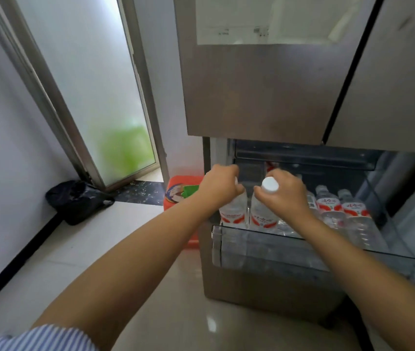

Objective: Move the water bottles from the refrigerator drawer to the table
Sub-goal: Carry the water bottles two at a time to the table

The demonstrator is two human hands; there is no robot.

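Both arms reached into the open refrigerator drawer (264,239). The left hand (220,186) was closed around the neck of one water bottle (234,211) at the drawer's left end, cap mostly hidden. Just beside it, the right hand (286,192) gripped a second bottle (263,214) below its white cap (269,184). Further right, more bottles (338,211) stood upright with red-and-white labels. On the floor far left lay a black bag (77,201), and an orange box (183,191) sat beside the fridge.
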